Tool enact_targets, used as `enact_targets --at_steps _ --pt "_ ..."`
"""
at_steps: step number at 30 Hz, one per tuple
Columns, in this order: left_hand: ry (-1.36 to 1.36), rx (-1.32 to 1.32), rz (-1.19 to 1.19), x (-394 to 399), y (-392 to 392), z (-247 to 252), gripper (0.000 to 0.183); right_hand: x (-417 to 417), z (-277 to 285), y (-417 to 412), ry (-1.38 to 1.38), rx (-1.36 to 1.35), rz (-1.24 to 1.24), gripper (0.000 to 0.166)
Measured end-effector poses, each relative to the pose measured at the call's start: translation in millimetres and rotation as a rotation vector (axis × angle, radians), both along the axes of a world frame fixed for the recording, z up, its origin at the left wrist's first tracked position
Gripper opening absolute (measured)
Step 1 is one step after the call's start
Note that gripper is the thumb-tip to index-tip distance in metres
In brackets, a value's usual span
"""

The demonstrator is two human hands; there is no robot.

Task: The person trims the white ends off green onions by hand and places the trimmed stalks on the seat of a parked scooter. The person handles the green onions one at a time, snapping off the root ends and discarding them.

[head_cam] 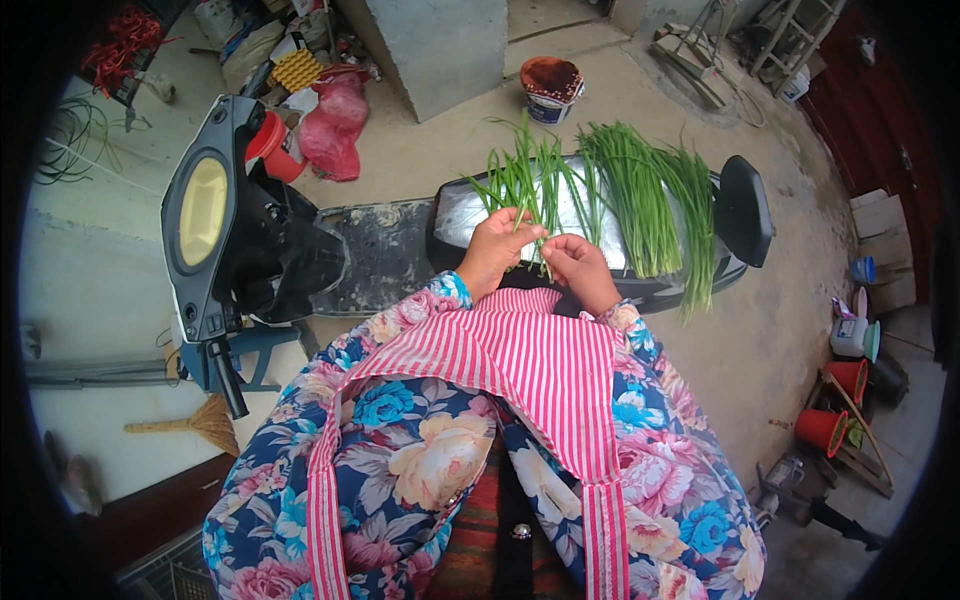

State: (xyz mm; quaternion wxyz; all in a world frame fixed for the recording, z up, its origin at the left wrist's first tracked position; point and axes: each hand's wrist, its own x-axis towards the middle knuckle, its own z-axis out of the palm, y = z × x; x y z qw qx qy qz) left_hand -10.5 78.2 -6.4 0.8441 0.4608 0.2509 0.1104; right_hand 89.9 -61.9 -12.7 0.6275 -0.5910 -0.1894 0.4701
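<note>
My left hand [498,249] pinches the lower stalks of a small bunch of long green leaves [517,180], like chives, above the near left part of a scooter seat [465,214] with a silvery cover. Fingertips of my right hand [576,264] meet close beside it, closed on the base of the stalks; how many they hold cannot be told. More loose green leaves [589,199] lie on the seat just to the right. A thick bundle of the same leaves [637,202] lies across the seat's middle, and another bundle [697,232] hangs over its near edge at the right.
The scooter's handlebar front [202,210] stands at the left, its backrest [742,210] at the right. Beyond the seat are a bucket [551,105] and a concrete pillar [450,52]. A red bucket [274,146] and pink sack [334,127] lie behind the footboard [382,251].
</note>
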Motion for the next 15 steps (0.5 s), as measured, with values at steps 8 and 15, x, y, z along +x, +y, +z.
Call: enact_targets --at_steps 8,15 --pt "0.02 0.12 0.112 -1 -3 1 0.029 -1 -7 -1 -0.072 0.002 -0.051 0.013" --pt "-0.022 0.086 0.249 -1 9 -2 0.024 3 -13 -10 -0.2 -0.043 -0.056 0.012"
